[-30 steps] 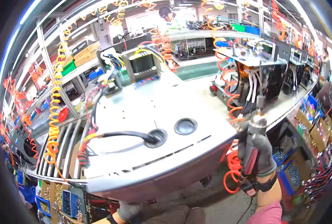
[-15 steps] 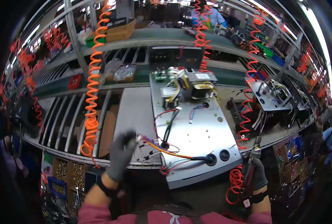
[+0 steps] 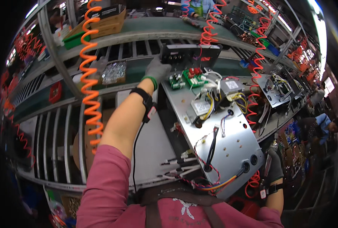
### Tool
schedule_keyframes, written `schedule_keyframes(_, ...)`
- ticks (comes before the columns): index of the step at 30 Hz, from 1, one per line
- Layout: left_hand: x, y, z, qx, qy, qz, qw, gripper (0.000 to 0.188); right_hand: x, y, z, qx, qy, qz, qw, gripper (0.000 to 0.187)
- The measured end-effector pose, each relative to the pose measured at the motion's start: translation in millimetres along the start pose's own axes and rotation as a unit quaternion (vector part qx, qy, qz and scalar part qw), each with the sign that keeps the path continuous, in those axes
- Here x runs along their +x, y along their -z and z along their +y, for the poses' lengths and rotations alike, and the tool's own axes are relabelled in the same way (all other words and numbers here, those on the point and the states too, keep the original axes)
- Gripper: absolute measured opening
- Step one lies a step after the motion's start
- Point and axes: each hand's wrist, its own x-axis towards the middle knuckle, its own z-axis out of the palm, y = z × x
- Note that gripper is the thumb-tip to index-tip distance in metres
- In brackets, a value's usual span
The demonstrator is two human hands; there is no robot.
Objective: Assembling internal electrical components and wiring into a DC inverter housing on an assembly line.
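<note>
Stretched far forward, my left hand in a grey glove grips the left edge of an upright black panel. This panel stands at the far end of a silver metal chassis plate. On the plate sit a green circuit board, two transformers with yellow wires, and a black cable. An orange-yellow wire bundle runs from a grommet near the front edge. My right hand, also gloved, is closed around an air screwdriver held upright, right of the plate's near corner.
An orange coiled hose hangs left of the plate, and a red one at the right. Metal rollers lie to the left. Another wired chassis stands at right. A person in blue works across the belt.
My left hand has gone from the near wires forward to the black panel. The chassis appears turned and shifted right as the view moved. My right hand still holds the air screwdriver.
</note>
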Motion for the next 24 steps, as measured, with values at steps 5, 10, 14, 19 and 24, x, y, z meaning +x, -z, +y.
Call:
schedule_keyframes(5, 10.6, -11.9, -23.3, -0.013, 0.042, 0.002, 0.999, 0.039, -5.0, -13.3, -15.5, -0.153, -0.012, 0.035, 0.988, 0.005)
schedule_keyframes(10, -6.1, 7.6, -39.9, -0.096, -0.021, 0.117, 0.988, 0.035, 10.0, -25.9, -21.0, -0.211, -0.019, 0.006, 0.977, 0.007)
schedule_keyframes(14, -33.3, 45.2, -47.4, -0.163, -0.014, 0.177, 0.971, 0.036, 43.3, -49.5, -33.7, -0.269, -0.006, -0.05, 0.962, 0.005)
schedule_keyframes(19, -94.1, 102.3, -51.2, -0.182, 0.044, 0.317, 0.93, 0.044, 122.0, -98.8, -54.7, -0.359, -0.035, -0.16, 0.919, 0.003)
schedule_keyframes(24, -155.9, 119.6, -32.1, -0.148, 0.082, 0.477, 0.862, 0.045, 197.4, -166.5, -74.8, -0.388, -0.058, -0.283, 0.875, 0.012)
